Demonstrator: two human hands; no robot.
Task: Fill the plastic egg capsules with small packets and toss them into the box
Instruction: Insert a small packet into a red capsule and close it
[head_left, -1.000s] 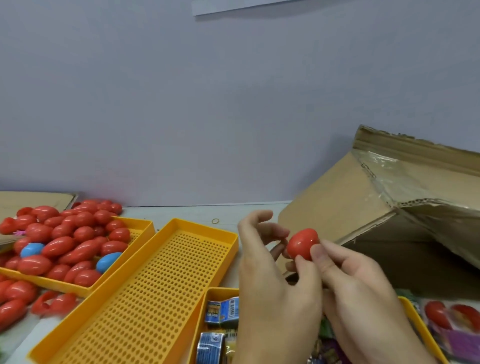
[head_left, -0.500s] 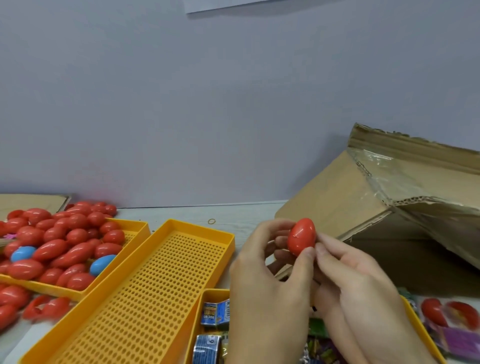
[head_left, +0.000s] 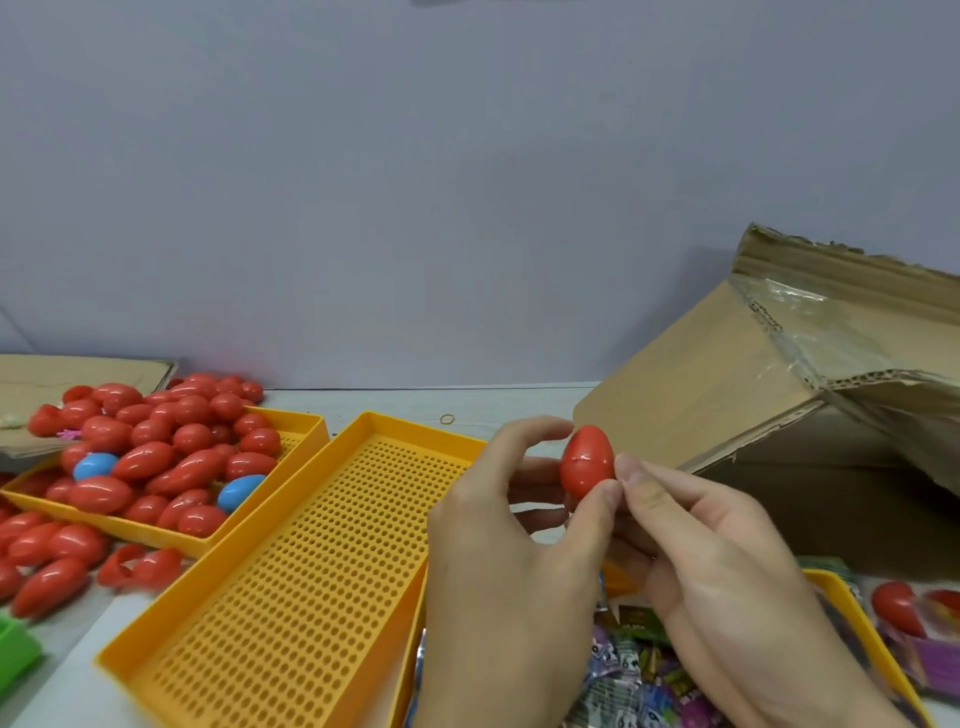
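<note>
Closed red plastic egg capsule (head_left: 587, 460) upright, pinched between left hand (head_left: 511, 551) and right hand (head_left: 727, 577) fingertips, above yellow perforated tray's (head_left: 291, 561) right edge, near brown cardboard box (head_left: 769, 415) (packet (head_left: 618, 670) print unreadable)

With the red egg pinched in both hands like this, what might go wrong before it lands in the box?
Two risks, judged from this moment:
1. The glossy red plastic egg capsule is held only by the fingertips of the left hand and right hand; it may slip.
2. The tilted brown cardboard box has a torn, taped flap sagging over its opening, so a toss might bounce off.
</note>
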